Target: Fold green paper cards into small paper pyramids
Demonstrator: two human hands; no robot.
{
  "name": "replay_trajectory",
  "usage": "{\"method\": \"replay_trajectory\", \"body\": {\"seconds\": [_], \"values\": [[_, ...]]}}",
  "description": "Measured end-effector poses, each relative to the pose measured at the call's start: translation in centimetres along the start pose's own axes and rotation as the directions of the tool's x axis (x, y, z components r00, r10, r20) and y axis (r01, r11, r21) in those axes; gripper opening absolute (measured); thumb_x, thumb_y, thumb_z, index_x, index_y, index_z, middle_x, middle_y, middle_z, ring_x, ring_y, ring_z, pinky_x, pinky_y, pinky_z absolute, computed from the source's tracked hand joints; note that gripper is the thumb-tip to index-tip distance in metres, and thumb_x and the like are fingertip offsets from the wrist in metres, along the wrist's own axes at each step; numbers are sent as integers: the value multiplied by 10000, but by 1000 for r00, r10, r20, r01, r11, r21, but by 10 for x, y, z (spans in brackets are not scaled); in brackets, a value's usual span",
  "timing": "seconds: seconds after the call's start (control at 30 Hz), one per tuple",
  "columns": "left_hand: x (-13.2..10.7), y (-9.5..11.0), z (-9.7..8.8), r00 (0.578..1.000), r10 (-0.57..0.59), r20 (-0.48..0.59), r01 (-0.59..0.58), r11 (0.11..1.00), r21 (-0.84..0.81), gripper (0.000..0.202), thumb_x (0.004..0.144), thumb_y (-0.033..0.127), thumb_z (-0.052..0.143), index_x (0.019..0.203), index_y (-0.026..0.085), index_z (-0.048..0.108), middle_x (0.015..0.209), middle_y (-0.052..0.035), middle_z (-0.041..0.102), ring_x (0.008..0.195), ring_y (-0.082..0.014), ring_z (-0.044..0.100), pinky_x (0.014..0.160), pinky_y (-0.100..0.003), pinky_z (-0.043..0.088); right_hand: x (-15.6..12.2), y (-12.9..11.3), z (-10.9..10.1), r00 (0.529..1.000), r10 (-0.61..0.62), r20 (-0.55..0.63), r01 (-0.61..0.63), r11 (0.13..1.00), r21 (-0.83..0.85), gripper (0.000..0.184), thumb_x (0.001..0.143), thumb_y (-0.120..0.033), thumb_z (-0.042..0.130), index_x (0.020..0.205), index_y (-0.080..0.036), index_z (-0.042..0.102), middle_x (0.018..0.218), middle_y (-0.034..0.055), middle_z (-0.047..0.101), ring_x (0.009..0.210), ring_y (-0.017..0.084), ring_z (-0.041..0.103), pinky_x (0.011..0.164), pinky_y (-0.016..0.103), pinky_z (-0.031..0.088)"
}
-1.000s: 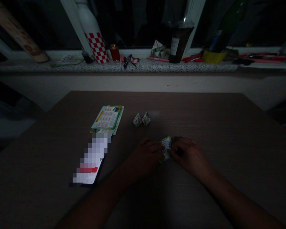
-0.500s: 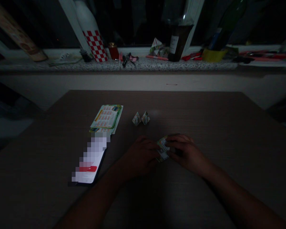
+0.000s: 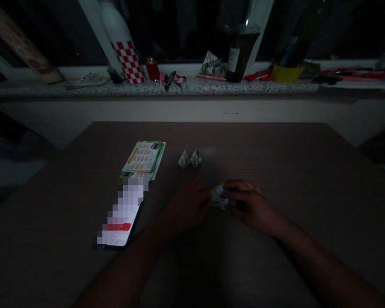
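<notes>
Between my hands, low over the dark wooden table (image 3: pixel 269 154), is a small printed piece of folded paper (image 3: pixel 218 197), green and white. My left hand (image 3: pixel 190 203) has its fingers closed at the paper's left edge. From the other side, my right hand (image 3: pixel 245 203) grips the right part, its thumb and fingers curved around it. My fingers cover both ends of the paper. Just beyond my left hand stand two small pointed folded-paper pieces (image 3: pixel 184 159), side by side, made of similar printed paper.
At left lies a stack of printed cards (image 3: pixel 143 157) with green borders. A lit phone (image 3: pixel 120 237) with a partly pixelated screen lies below it. On the granite windowsill (image 3: pixel 192 88) stand a red-and-white checkered bottle (image 3: pixel 128 60), a dark cup (image 3: pixel 239 57) and a yellow holder (image 3: pixel 287 73).
The paper's lower left part has been folded up, so it looks smaller. My left hand has drawn slightly left, its fingers more bunched; my right hand stays put.
</notes>
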State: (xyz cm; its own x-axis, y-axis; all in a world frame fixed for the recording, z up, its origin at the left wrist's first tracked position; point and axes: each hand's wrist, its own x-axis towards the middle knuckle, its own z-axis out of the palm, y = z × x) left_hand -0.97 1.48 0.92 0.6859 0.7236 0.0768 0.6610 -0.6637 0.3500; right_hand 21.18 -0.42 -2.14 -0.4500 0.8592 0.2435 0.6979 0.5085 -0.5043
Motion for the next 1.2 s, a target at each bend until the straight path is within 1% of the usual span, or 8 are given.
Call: {"method": "replay_trajectory", "body": {"seconds": [0.13, 0.23, 0.33, 0.47, 0.67, 0.93, 1.2], "values": [[3, 1, 8, 998, -55, -20, 56, 997, 48, 195, 892, 244, 444, 846, 156, 612, 859, -60, 588, 864, -207, 527, 776, -347, 397, 0, 0, -1, 1000, 4, 9, -4, 1000, -1, 313, 763, -201, 655, 1068, -269, 662, 1186, 56, 607, 1110, 251, 533, 950, 445, 374], [5, 3, 12, 995, -98, -15, 99, 991, 93, 205, 895, 247, 433, 843, 154, 609, 861, -62, 597, 839, -206, 529, 749, -345, 404, 0, 0, 1, 1000, 13, 6, -13, 1000, 2, 278, 782, -219, 641, 1054, -269, 670, 1176, 55, 614, 1104, 249, 537, 942, 443, 378], [8, 5, 14, 994, -111, -9, 111, 985, 134, 216, 896, 251, 426, 845, 150, 610, 862, -69, 608, 841, -215, 535, 757, -355, 409, 1, 0, 4, 999, 31, -9, -31, 1000, 5, 206, 827, -278, 615, 1021, -274, 682, 1145, 47, 627, 1083, 239, 546, 932, 432, 386], [10, 6, 16, 992, -123, -10, 123, 976, 177, 233, 899, 257, 410, 864, 149, 614, 863, -77, 616, 855, -228, 545, 779, -372, 416, 3, -1, 8, 997, 55, -46, -56, 998, -11, 185, 814, -318, 643, 990, -284, 687, 1118, 36, 639, 1062, 242, 555, 924, 435, 389], [12, 8, 19, 991, -131, -11, 131, 968, 215, 251, 902, 261, 393, 908, 141, 614, 891, -92, 622, 862, -235, 559, 789, -379, 428, 3, 1, 10, 997, 54, -52, -55, 998, -14, 204, 781, -307, 684, 984, -299, 682, 1118, 26, 641, 1048, 241, 567, 922, 434, 392], [14, 12, 15, 983, -179, 34, 165, 955, 247, 265, 895, 271, 401, 952, 138, 622, 897, -109, 626, 873, -243, 573, 791, -386, 441, 2, 5, 9, 999, 40, -14, -41, 999, -23, 254, 760, -256, 697, 1010, -296, 677, 1146, 27, 632, 1068, 247, 555, 923, 437, 399], [16, 9, 16, 986, -157, 48, 140, 955, 262, 250, 880, 262, 413, 921, 139, 627, 886, -113, 636, 851, -247, 584, 760, -378, 457, 3, 3, 5, 999, 50, 19, -50, 999, -8, 288, 751, -230, 687, 1030, -299, 668, 1176, 27, 615, 1090, 246, 544, 939, 445, 385]]}}
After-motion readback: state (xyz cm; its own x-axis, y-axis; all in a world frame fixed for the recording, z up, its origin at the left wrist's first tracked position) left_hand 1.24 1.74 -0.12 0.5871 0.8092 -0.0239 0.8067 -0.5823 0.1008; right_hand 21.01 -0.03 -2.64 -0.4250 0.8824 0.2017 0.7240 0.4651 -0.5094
